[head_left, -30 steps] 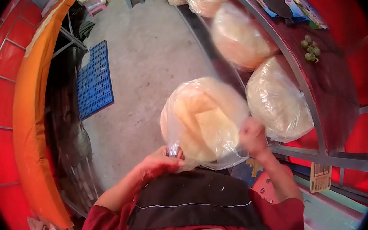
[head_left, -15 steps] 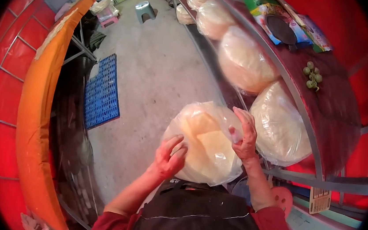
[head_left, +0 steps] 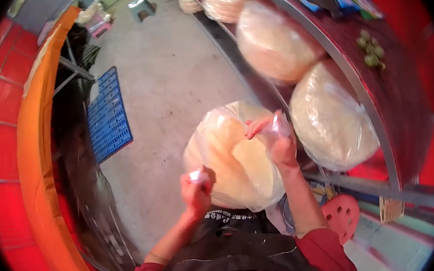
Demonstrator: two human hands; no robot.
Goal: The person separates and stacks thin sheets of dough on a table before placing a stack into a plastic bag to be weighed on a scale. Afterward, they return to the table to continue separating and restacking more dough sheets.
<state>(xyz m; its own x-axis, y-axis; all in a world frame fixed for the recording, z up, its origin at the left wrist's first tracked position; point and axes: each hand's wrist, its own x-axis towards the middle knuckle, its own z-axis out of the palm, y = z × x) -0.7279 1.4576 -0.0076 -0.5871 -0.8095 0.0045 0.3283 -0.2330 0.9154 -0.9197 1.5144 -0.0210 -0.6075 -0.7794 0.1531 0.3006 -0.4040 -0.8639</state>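
Note:
In front of my body is a clear plastic bag point(head_left: 217, 130) with round, pale yellow flat sheets point(head_left: 251, 159) inside. My left hand point(head_left: 197, 186) is closed on the bag's plastic at its lower left side. At the upper right side, my right hand point(head_left: 278, 139) has its fingers bent round a bunched part of the same plastic. The sheets lie between my two hands, below the plastic. Just right of my right hand, a large filled bag point(head_left: 328, 120) rests on the lower shelf.
More filled bags point(head_left: 273, 41) line the shelf. Grapes point(head_left: 371, 48) and packets point(head_left: 352, 2) lie on the dark red upper surface point(head_left: 398, 100). A blue slatted mat point(head_left: 109, 117) and a stool point(head_left: 141, 8) stand on the floor. A red round stool point(head_left: 340, 218) is at lower right.
My left hand has closed on the plastic and sits slightly lower. My right hand has moved left and bent its fingers round the plastic. The camera view has shifted.

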